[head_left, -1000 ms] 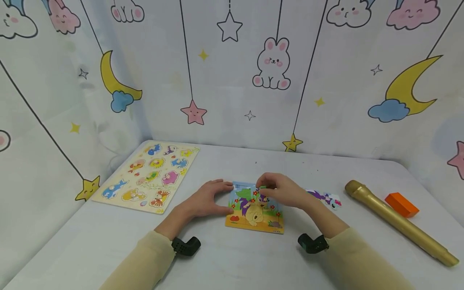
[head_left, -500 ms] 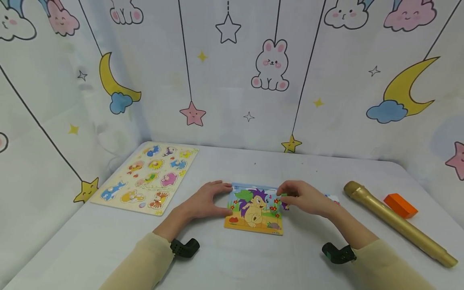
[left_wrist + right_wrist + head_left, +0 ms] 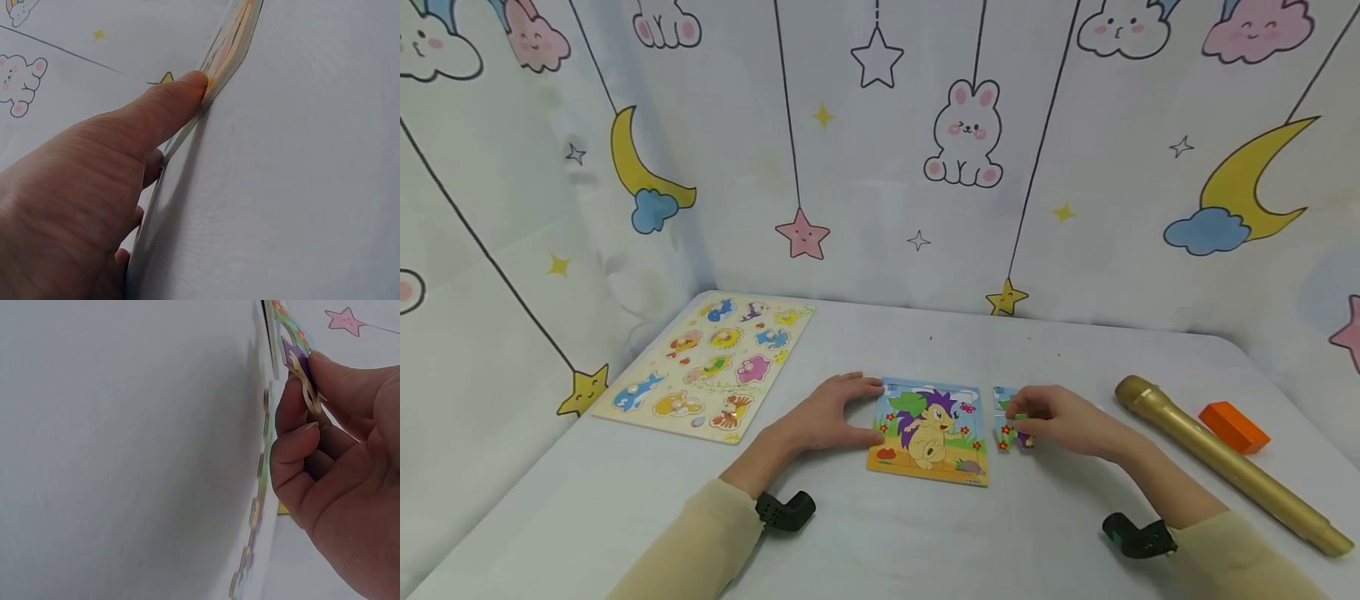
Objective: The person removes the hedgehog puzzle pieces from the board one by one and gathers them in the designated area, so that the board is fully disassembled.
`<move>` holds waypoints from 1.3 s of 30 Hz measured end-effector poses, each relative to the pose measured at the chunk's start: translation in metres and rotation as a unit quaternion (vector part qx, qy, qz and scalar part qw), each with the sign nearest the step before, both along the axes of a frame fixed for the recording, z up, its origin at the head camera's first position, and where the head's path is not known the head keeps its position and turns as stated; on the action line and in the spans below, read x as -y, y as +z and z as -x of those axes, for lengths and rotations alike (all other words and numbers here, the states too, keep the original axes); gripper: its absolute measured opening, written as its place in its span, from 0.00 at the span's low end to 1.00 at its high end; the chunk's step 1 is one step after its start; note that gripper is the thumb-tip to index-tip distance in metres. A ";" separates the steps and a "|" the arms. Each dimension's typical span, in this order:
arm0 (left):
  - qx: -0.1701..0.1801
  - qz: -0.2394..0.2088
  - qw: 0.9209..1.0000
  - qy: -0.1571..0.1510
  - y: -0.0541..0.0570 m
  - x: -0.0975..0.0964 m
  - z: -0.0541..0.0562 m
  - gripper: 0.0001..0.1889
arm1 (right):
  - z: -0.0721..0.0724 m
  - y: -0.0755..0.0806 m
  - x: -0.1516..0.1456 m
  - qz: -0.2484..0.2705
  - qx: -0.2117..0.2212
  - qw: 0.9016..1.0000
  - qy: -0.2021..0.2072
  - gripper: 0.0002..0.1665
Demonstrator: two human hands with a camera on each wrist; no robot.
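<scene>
My left hand (image 3: 827, 412) touches the left edge of a square hedgehog puzzle board (image 3: 925, 454) lying flat on the table. The left wrist view shows my straight thumb (image 3: 187, 94) against the board's edge. Just right of the board, my right hand (image 3: 1063, 421) pinches a puzzle piece (image 3: 297, 356) between thumb and index finger. That piece is purple, green and yellow with red flowers, and it is tilted. Below the hand, in the right wrist view, other puzzle pieces (image 3: 262, 465) lie in a row, seen edge-on. In the head view my hand hides part of these.
A larger cream puzzle board (image 3: 700, 367) with sea animal shapes lies at the back left. To the right are a gold toy microphone (image 3: 1225, 462) and an orange block (image 3: 1234, 427). A patterned white cloth (image 3: 880, 167) hangs behind the table.
My right hand has moved right, from above the hedgehog board to beside it, with the puzzle piece in its fingers. The left hand stays at the board's left edge.
</scene>
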State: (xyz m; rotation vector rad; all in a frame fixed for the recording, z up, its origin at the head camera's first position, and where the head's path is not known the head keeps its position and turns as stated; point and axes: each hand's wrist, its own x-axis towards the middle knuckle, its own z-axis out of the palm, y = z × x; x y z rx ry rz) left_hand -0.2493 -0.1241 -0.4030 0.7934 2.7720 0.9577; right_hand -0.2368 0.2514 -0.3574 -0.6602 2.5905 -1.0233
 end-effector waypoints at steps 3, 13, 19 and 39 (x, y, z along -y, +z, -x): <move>0.000 0.001 1.000 0.002 0.000 0.001 0.000 0.37 | 0.000 -0.001 -0.004 -0.001 0.000 1.000 0.006 0.07; -0.006 -0.002 1.000 -0.003 -0.002 0.001 0.000 0.37 | 0.000 -0.007 -0.005 -0.035 -0.032 0.999 -0.002 0.06; -0.005 -0.001 1.000 -0.003 -0.002 0.001 0.001 0.37 | 0.002 -0.007 -0.005 0.000 -0.003 1.000 -0.007 0.05; -0.005 0.004 1.000 0.000 -0.001 0.000 0.000 0.37 | 0.004 -0.009 0.000 -0.059 -0.064 0.996 -0.004 0.03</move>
